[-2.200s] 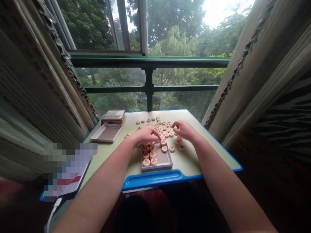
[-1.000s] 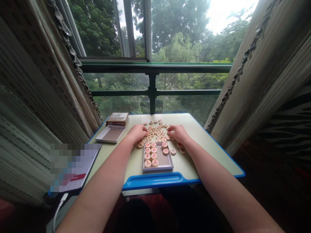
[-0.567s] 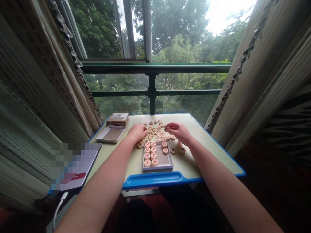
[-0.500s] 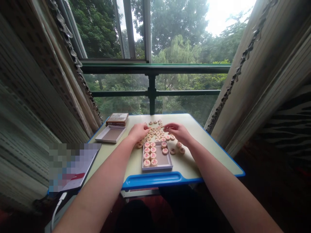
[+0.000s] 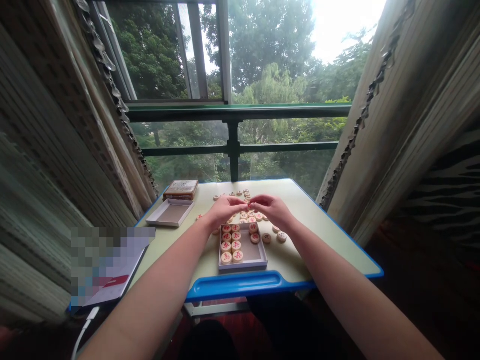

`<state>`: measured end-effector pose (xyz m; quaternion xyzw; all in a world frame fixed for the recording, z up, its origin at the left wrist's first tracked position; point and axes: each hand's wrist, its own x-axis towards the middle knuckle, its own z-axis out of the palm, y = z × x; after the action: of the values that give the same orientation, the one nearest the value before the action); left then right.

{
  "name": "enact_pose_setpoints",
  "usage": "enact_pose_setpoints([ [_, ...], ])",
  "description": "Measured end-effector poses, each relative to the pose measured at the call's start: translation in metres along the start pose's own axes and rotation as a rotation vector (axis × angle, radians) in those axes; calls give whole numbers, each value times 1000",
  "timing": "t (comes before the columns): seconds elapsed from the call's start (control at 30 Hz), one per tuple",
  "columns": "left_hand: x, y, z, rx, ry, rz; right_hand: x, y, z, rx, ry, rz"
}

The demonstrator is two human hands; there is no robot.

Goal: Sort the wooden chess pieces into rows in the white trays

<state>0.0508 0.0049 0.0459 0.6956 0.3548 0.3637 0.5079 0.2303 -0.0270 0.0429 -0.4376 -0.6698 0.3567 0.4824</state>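
My left hand and my right hand meet fingertip to fingertip over a spread of loose round wooden xiangqi pieces. Both are closed in a pinch. A small reddish spot shows where the fingertips join; whether it is a piece cannot be made out. Just below the hands lies a shallow open box. Two columns of red-lettered xiangqi pieces fill its left side, and two more pieces sit at its upper right. My hands hide part of the loose spread.
A second shallow box lies at the left, in front of stacked flat boxes. Loose pieces lie right of the near box. The table has a raised blue front edge. A tablet-like device with a white cable is at lower left.
My hands have come together from apart; the left has moved right and the right slightly left. Pieces in the box look the same. The view has tilted slightly up.
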Motion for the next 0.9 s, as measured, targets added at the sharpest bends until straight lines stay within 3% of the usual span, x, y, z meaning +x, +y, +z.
enact_pose_setpoints([
  [0.13, 1, -2, -2, -32, -10, -37, -2, 1, 1, -95, -31, -86],
  [0.5, -4, 6, -2, 10, -16, -36, -6, -2, -2, -416, 30, -332],
  [0.7, -5, 8, -4, 34, -70, -36, -9, -4, -3, -443, 21, -335],
  [0.9, -3, 3, -17, 193, -2, -62, -13, -16, -8, -476, -60, -237],
])
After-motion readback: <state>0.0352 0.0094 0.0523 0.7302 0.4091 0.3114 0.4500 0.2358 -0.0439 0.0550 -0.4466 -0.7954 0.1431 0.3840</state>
